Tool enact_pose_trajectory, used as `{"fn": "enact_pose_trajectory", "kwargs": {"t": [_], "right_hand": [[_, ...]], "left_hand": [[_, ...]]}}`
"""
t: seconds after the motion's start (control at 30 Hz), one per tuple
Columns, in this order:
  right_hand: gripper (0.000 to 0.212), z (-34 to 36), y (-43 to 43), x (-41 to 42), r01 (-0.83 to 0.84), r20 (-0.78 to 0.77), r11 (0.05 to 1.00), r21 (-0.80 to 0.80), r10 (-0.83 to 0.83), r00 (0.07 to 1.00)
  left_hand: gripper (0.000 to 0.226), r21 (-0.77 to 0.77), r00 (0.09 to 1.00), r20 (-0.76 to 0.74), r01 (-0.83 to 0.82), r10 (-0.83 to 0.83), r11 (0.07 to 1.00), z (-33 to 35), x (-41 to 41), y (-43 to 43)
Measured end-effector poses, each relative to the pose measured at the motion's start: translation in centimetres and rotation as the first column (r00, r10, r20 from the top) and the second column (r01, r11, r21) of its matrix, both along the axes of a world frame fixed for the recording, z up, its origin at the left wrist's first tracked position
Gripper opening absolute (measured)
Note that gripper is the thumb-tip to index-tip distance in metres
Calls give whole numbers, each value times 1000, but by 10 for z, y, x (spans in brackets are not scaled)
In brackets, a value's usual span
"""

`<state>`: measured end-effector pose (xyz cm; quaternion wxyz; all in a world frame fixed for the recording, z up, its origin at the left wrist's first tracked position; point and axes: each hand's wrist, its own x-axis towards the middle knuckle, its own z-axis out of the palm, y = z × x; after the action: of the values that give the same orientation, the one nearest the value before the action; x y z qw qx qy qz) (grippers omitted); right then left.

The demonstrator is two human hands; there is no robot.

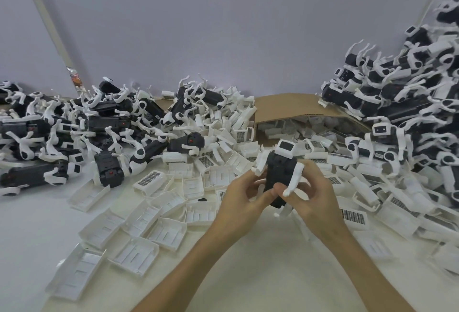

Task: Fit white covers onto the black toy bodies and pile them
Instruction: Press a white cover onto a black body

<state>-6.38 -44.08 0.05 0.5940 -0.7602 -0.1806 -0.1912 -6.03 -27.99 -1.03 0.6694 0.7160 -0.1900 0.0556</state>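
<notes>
As it's gripped, toy body [278,171] sits btwn L hand [242,193] & R hand [314,193].

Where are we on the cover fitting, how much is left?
Likely done: the tall toy pile at right, though its covers are hard to confirm. In hand: left hand and right hand grip one black toy body, no cover visible on it. Left: a heap of black bodies at left and many loose white covers.
</notes>
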Motion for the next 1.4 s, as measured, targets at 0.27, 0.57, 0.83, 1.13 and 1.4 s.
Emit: {"fn": "enact_pose_trajectory", "kwargs": {"t": [0.27, 0.57, 0.83, 1.13, 1.4], "right_hand": [[40, 3, -4, 2, -52, -33, 999, 5, 53, 998], [87, -3, -6, 7, 169, 173, 966, -196, -136, 976], [93, -8, -10, 9, 177, 298, 854, -489, -27, 954], [63, -12, -1, 8, 319, 377, 787, -527, -120, 918], [54, -10, -4, 7, 271, 319, 810, -520, -110, 941]], "left_hand": [[38, 10, 995, 86, -53, 52, 999, -3, 0, 0], [48, 205, 666, 630, -638, 398, 742, 3, 3, 10], [53, 324, 656, 688, -661, 311, 677, 4, 5, 15], [60, 418, 748, 641, -529, 172, 738, -1, 4, 9], [51, 417, 847, 495, -426, 192, 803, 1, 4, 12]]}}
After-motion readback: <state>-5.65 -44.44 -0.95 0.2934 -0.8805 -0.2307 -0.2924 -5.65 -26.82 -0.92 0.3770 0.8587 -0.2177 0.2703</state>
